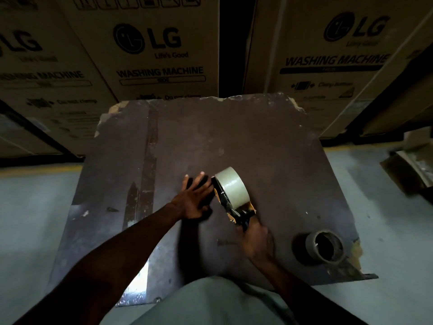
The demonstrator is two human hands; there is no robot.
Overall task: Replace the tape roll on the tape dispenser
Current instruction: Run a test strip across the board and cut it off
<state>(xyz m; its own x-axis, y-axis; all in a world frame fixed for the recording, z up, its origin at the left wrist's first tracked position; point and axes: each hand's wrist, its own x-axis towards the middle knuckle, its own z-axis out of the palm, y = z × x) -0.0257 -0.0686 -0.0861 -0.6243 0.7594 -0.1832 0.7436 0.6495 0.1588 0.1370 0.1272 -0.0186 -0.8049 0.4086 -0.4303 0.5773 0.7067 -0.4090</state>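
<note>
The tape dispenser point(230, 202) stands near the middle of the dark, worn counter point(269, 141), tilted, with a full pale tape roll point(230, 185) seated on it. The roll rises above the orange and black frame, its broad face turned up and to the right. The right hand point(256, 241) holds the dispenser from below, its fingers clenched round the black handle at the near end. The left hand point(195, 197) lies just to the left of the roll, palm down, fingers spread and released; its fingertips reach the roll's left rim, though the dim light leaves it unclear whether they touch it. Well apart, at the counter's near right corner, an almost spent tape roll point(324, 246) lies flat, little more than a brown core with a thin layer of tape. The counter's edges are chipped, pale at the far corners. Behind it stand large cardboard boxes point(150, 48) printed "LG" and "WASHING MACHINE". Grey floor point(35, 219) shows on both sides of the counter.
</note>
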